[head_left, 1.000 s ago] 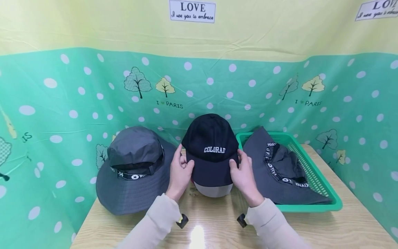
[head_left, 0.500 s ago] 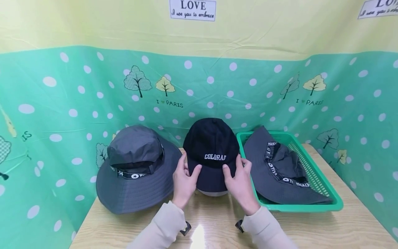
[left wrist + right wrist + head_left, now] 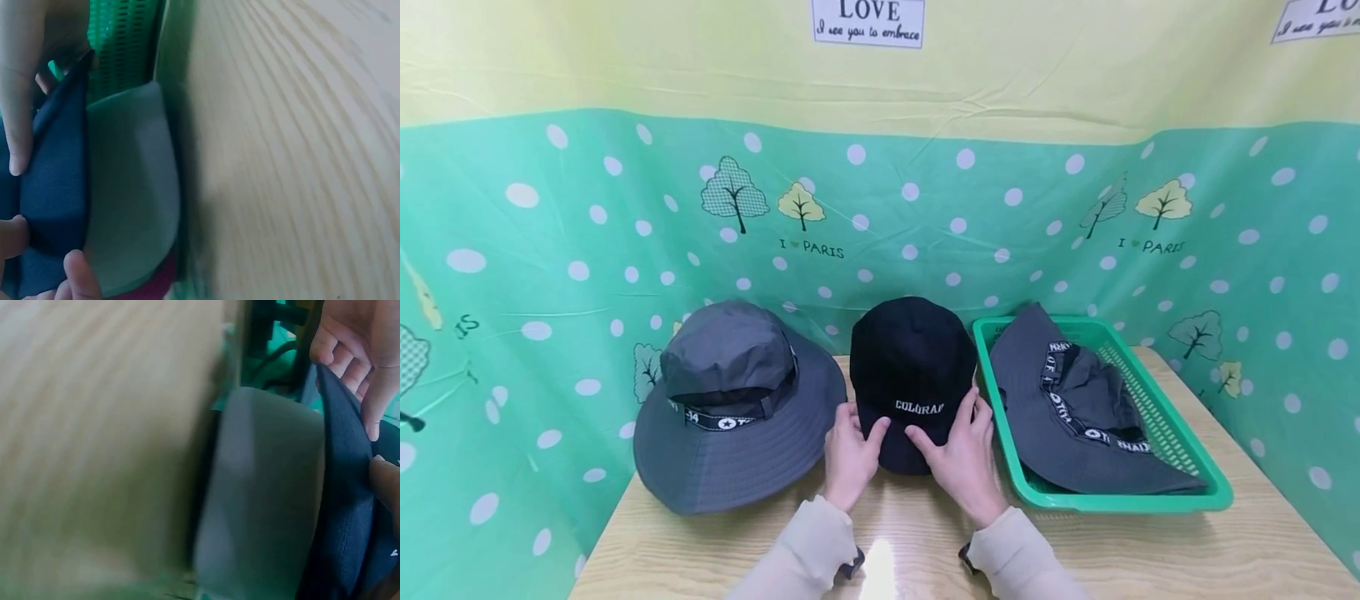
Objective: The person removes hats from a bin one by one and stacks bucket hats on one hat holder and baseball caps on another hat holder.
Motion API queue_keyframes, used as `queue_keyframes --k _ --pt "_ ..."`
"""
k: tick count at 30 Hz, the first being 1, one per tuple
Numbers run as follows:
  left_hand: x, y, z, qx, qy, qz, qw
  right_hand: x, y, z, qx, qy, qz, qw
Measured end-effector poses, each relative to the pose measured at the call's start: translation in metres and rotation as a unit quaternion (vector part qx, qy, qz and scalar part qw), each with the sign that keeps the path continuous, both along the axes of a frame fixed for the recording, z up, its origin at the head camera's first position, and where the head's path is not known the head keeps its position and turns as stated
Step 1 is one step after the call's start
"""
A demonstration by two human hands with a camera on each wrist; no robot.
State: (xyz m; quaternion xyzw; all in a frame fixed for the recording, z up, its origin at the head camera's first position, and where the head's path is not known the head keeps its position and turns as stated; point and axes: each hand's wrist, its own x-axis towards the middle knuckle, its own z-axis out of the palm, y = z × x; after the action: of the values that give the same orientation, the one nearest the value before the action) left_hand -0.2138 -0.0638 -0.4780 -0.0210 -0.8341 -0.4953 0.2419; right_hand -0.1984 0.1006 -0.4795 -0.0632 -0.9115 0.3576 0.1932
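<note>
A black baseball cap point(image 3: 913, 350) with white lettering stands mid-table, crown toward the back and brim toward me. My left hand point(image 3: 850, 457) pinches the left side of its brim, thumb on top. On the right side, my right hand point(image 3: 964, 467) grips the brim the same way. Under the black brim, the left wrist view shows a pale grey brim point(image 3: 134, 194) and a sliver of magenta point(image 3: 156, 282) below that. The grey brim also appears in the right wrist view, but the hands and black cap hide it from the head camera.
To the left, a dark grey wide-brimmed hat point(image 3: 722, 358) rests on the wooden table point(image 3: 917, 567). A green basket point(image 3: 1120, 502) at right holds another dark grey hat point(image 3: 1026, 417), folded and tilted. A polka-dot cloth point(image 3: 910, 192) hangs behind.
The black cap has come down and toward me, covering the grey brim that showed below it. Both hands moved down with it, and their thumbs drew closer together.
</note>
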Motion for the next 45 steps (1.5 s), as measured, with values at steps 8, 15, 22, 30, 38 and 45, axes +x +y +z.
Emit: queue_keyframes --k 8,15,22,30,38,45 --pt "-0.007 0.006 -0.014 -0.032 -0.024 0.002 0.9992 -0.009 0.006 -0.013 0.01 0.008 0.003 0.9999" --pt "-0.009 0.004 -0.016 -0.048 -0.021 -0.006 0.9986 -0.012 0.006 -0.014 0.008 -0.018 0.013 0.9997" --pt "-0.011 0.0 -0.019 -0.055 -0.009 -0.016 0.9983 -0.011 0.003 -0.014 0.006 -0.019 0.021 0.9996" --pt "-0.008 0.0 -0.012 -0.049 -0.05 -0.013 0.9974 -0.005 0.007 -0.005 -0.03 -0.048 0.03 0.9979" --pt "0.003 -0.004 0.002 -0.051 -0.052 -0.019 0.9972 0.021 0.005 0.004 -0.023 -0.042 0.063 0.9969" --pt "0.019 -0.012 0.021 -0.086 -0.017 -0.049 0.995 0.051 0.001 0.016 -0.023 0.022 0.122 0.9921"
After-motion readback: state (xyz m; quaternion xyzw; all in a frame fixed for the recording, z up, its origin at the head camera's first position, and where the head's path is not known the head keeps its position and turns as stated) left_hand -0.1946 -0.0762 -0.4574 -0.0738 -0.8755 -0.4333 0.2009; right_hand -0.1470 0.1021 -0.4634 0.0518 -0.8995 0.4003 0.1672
